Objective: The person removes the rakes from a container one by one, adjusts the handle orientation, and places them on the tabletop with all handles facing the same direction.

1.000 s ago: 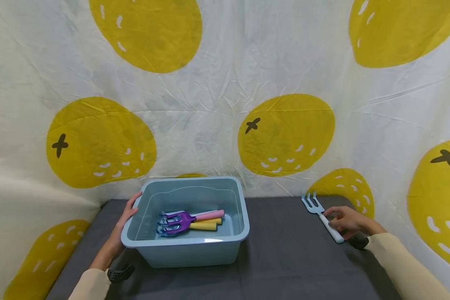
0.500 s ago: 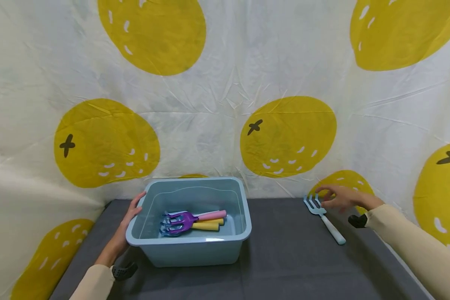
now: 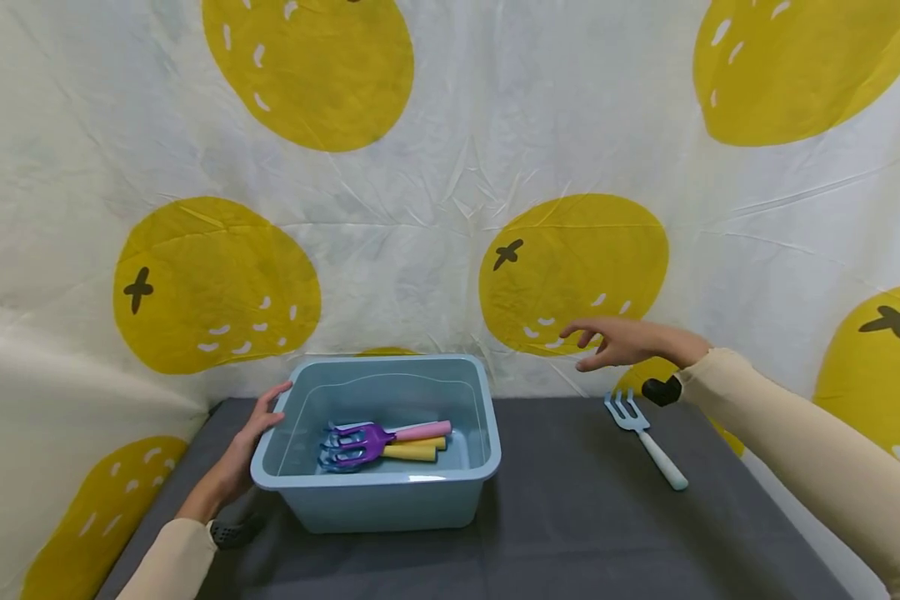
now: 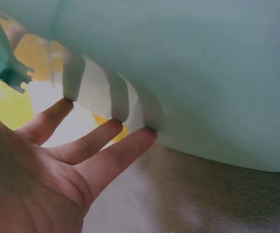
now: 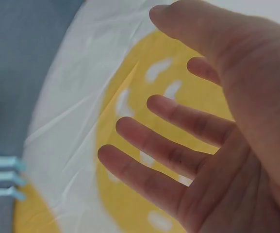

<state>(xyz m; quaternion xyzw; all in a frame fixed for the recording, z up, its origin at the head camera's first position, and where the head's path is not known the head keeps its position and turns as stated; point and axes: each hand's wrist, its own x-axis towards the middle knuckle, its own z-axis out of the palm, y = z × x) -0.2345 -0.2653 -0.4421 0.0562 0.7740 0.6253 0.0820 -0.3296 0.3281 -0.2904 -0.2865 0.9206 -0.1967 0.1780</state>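
My left hand (image 3: 242, 446) rests against the left end of a blue-grey plastic tub (image 3: 390, 508). Seen from the left wrist, straight fingertips (image 4: 142, 138) touch the tub's outer wall. Inside the tub lie several small hand forks, among them a purple one (image 3: 367, 440); pink and yellow handles point right. My right hand (image 3: 626, 342) hangs in the air right of the tub, fingers spread and holding nothing. Below it a light blue hand fork (image 3: 652, 442) with a pale handle lies on the dark table, tines toward the back; its tines also show in the right wrist view.
The dark grey table (image 3: 555, 517) ends at the back against a white cloth (image 3: 420, 283) printed with large yellow fruit. The table's right edge runs under my right forearm.
My right hand has left the light blue fork's handle, risen and moved left, its fingers spreading. The fork stays on the table. My left hand stays on the tub.
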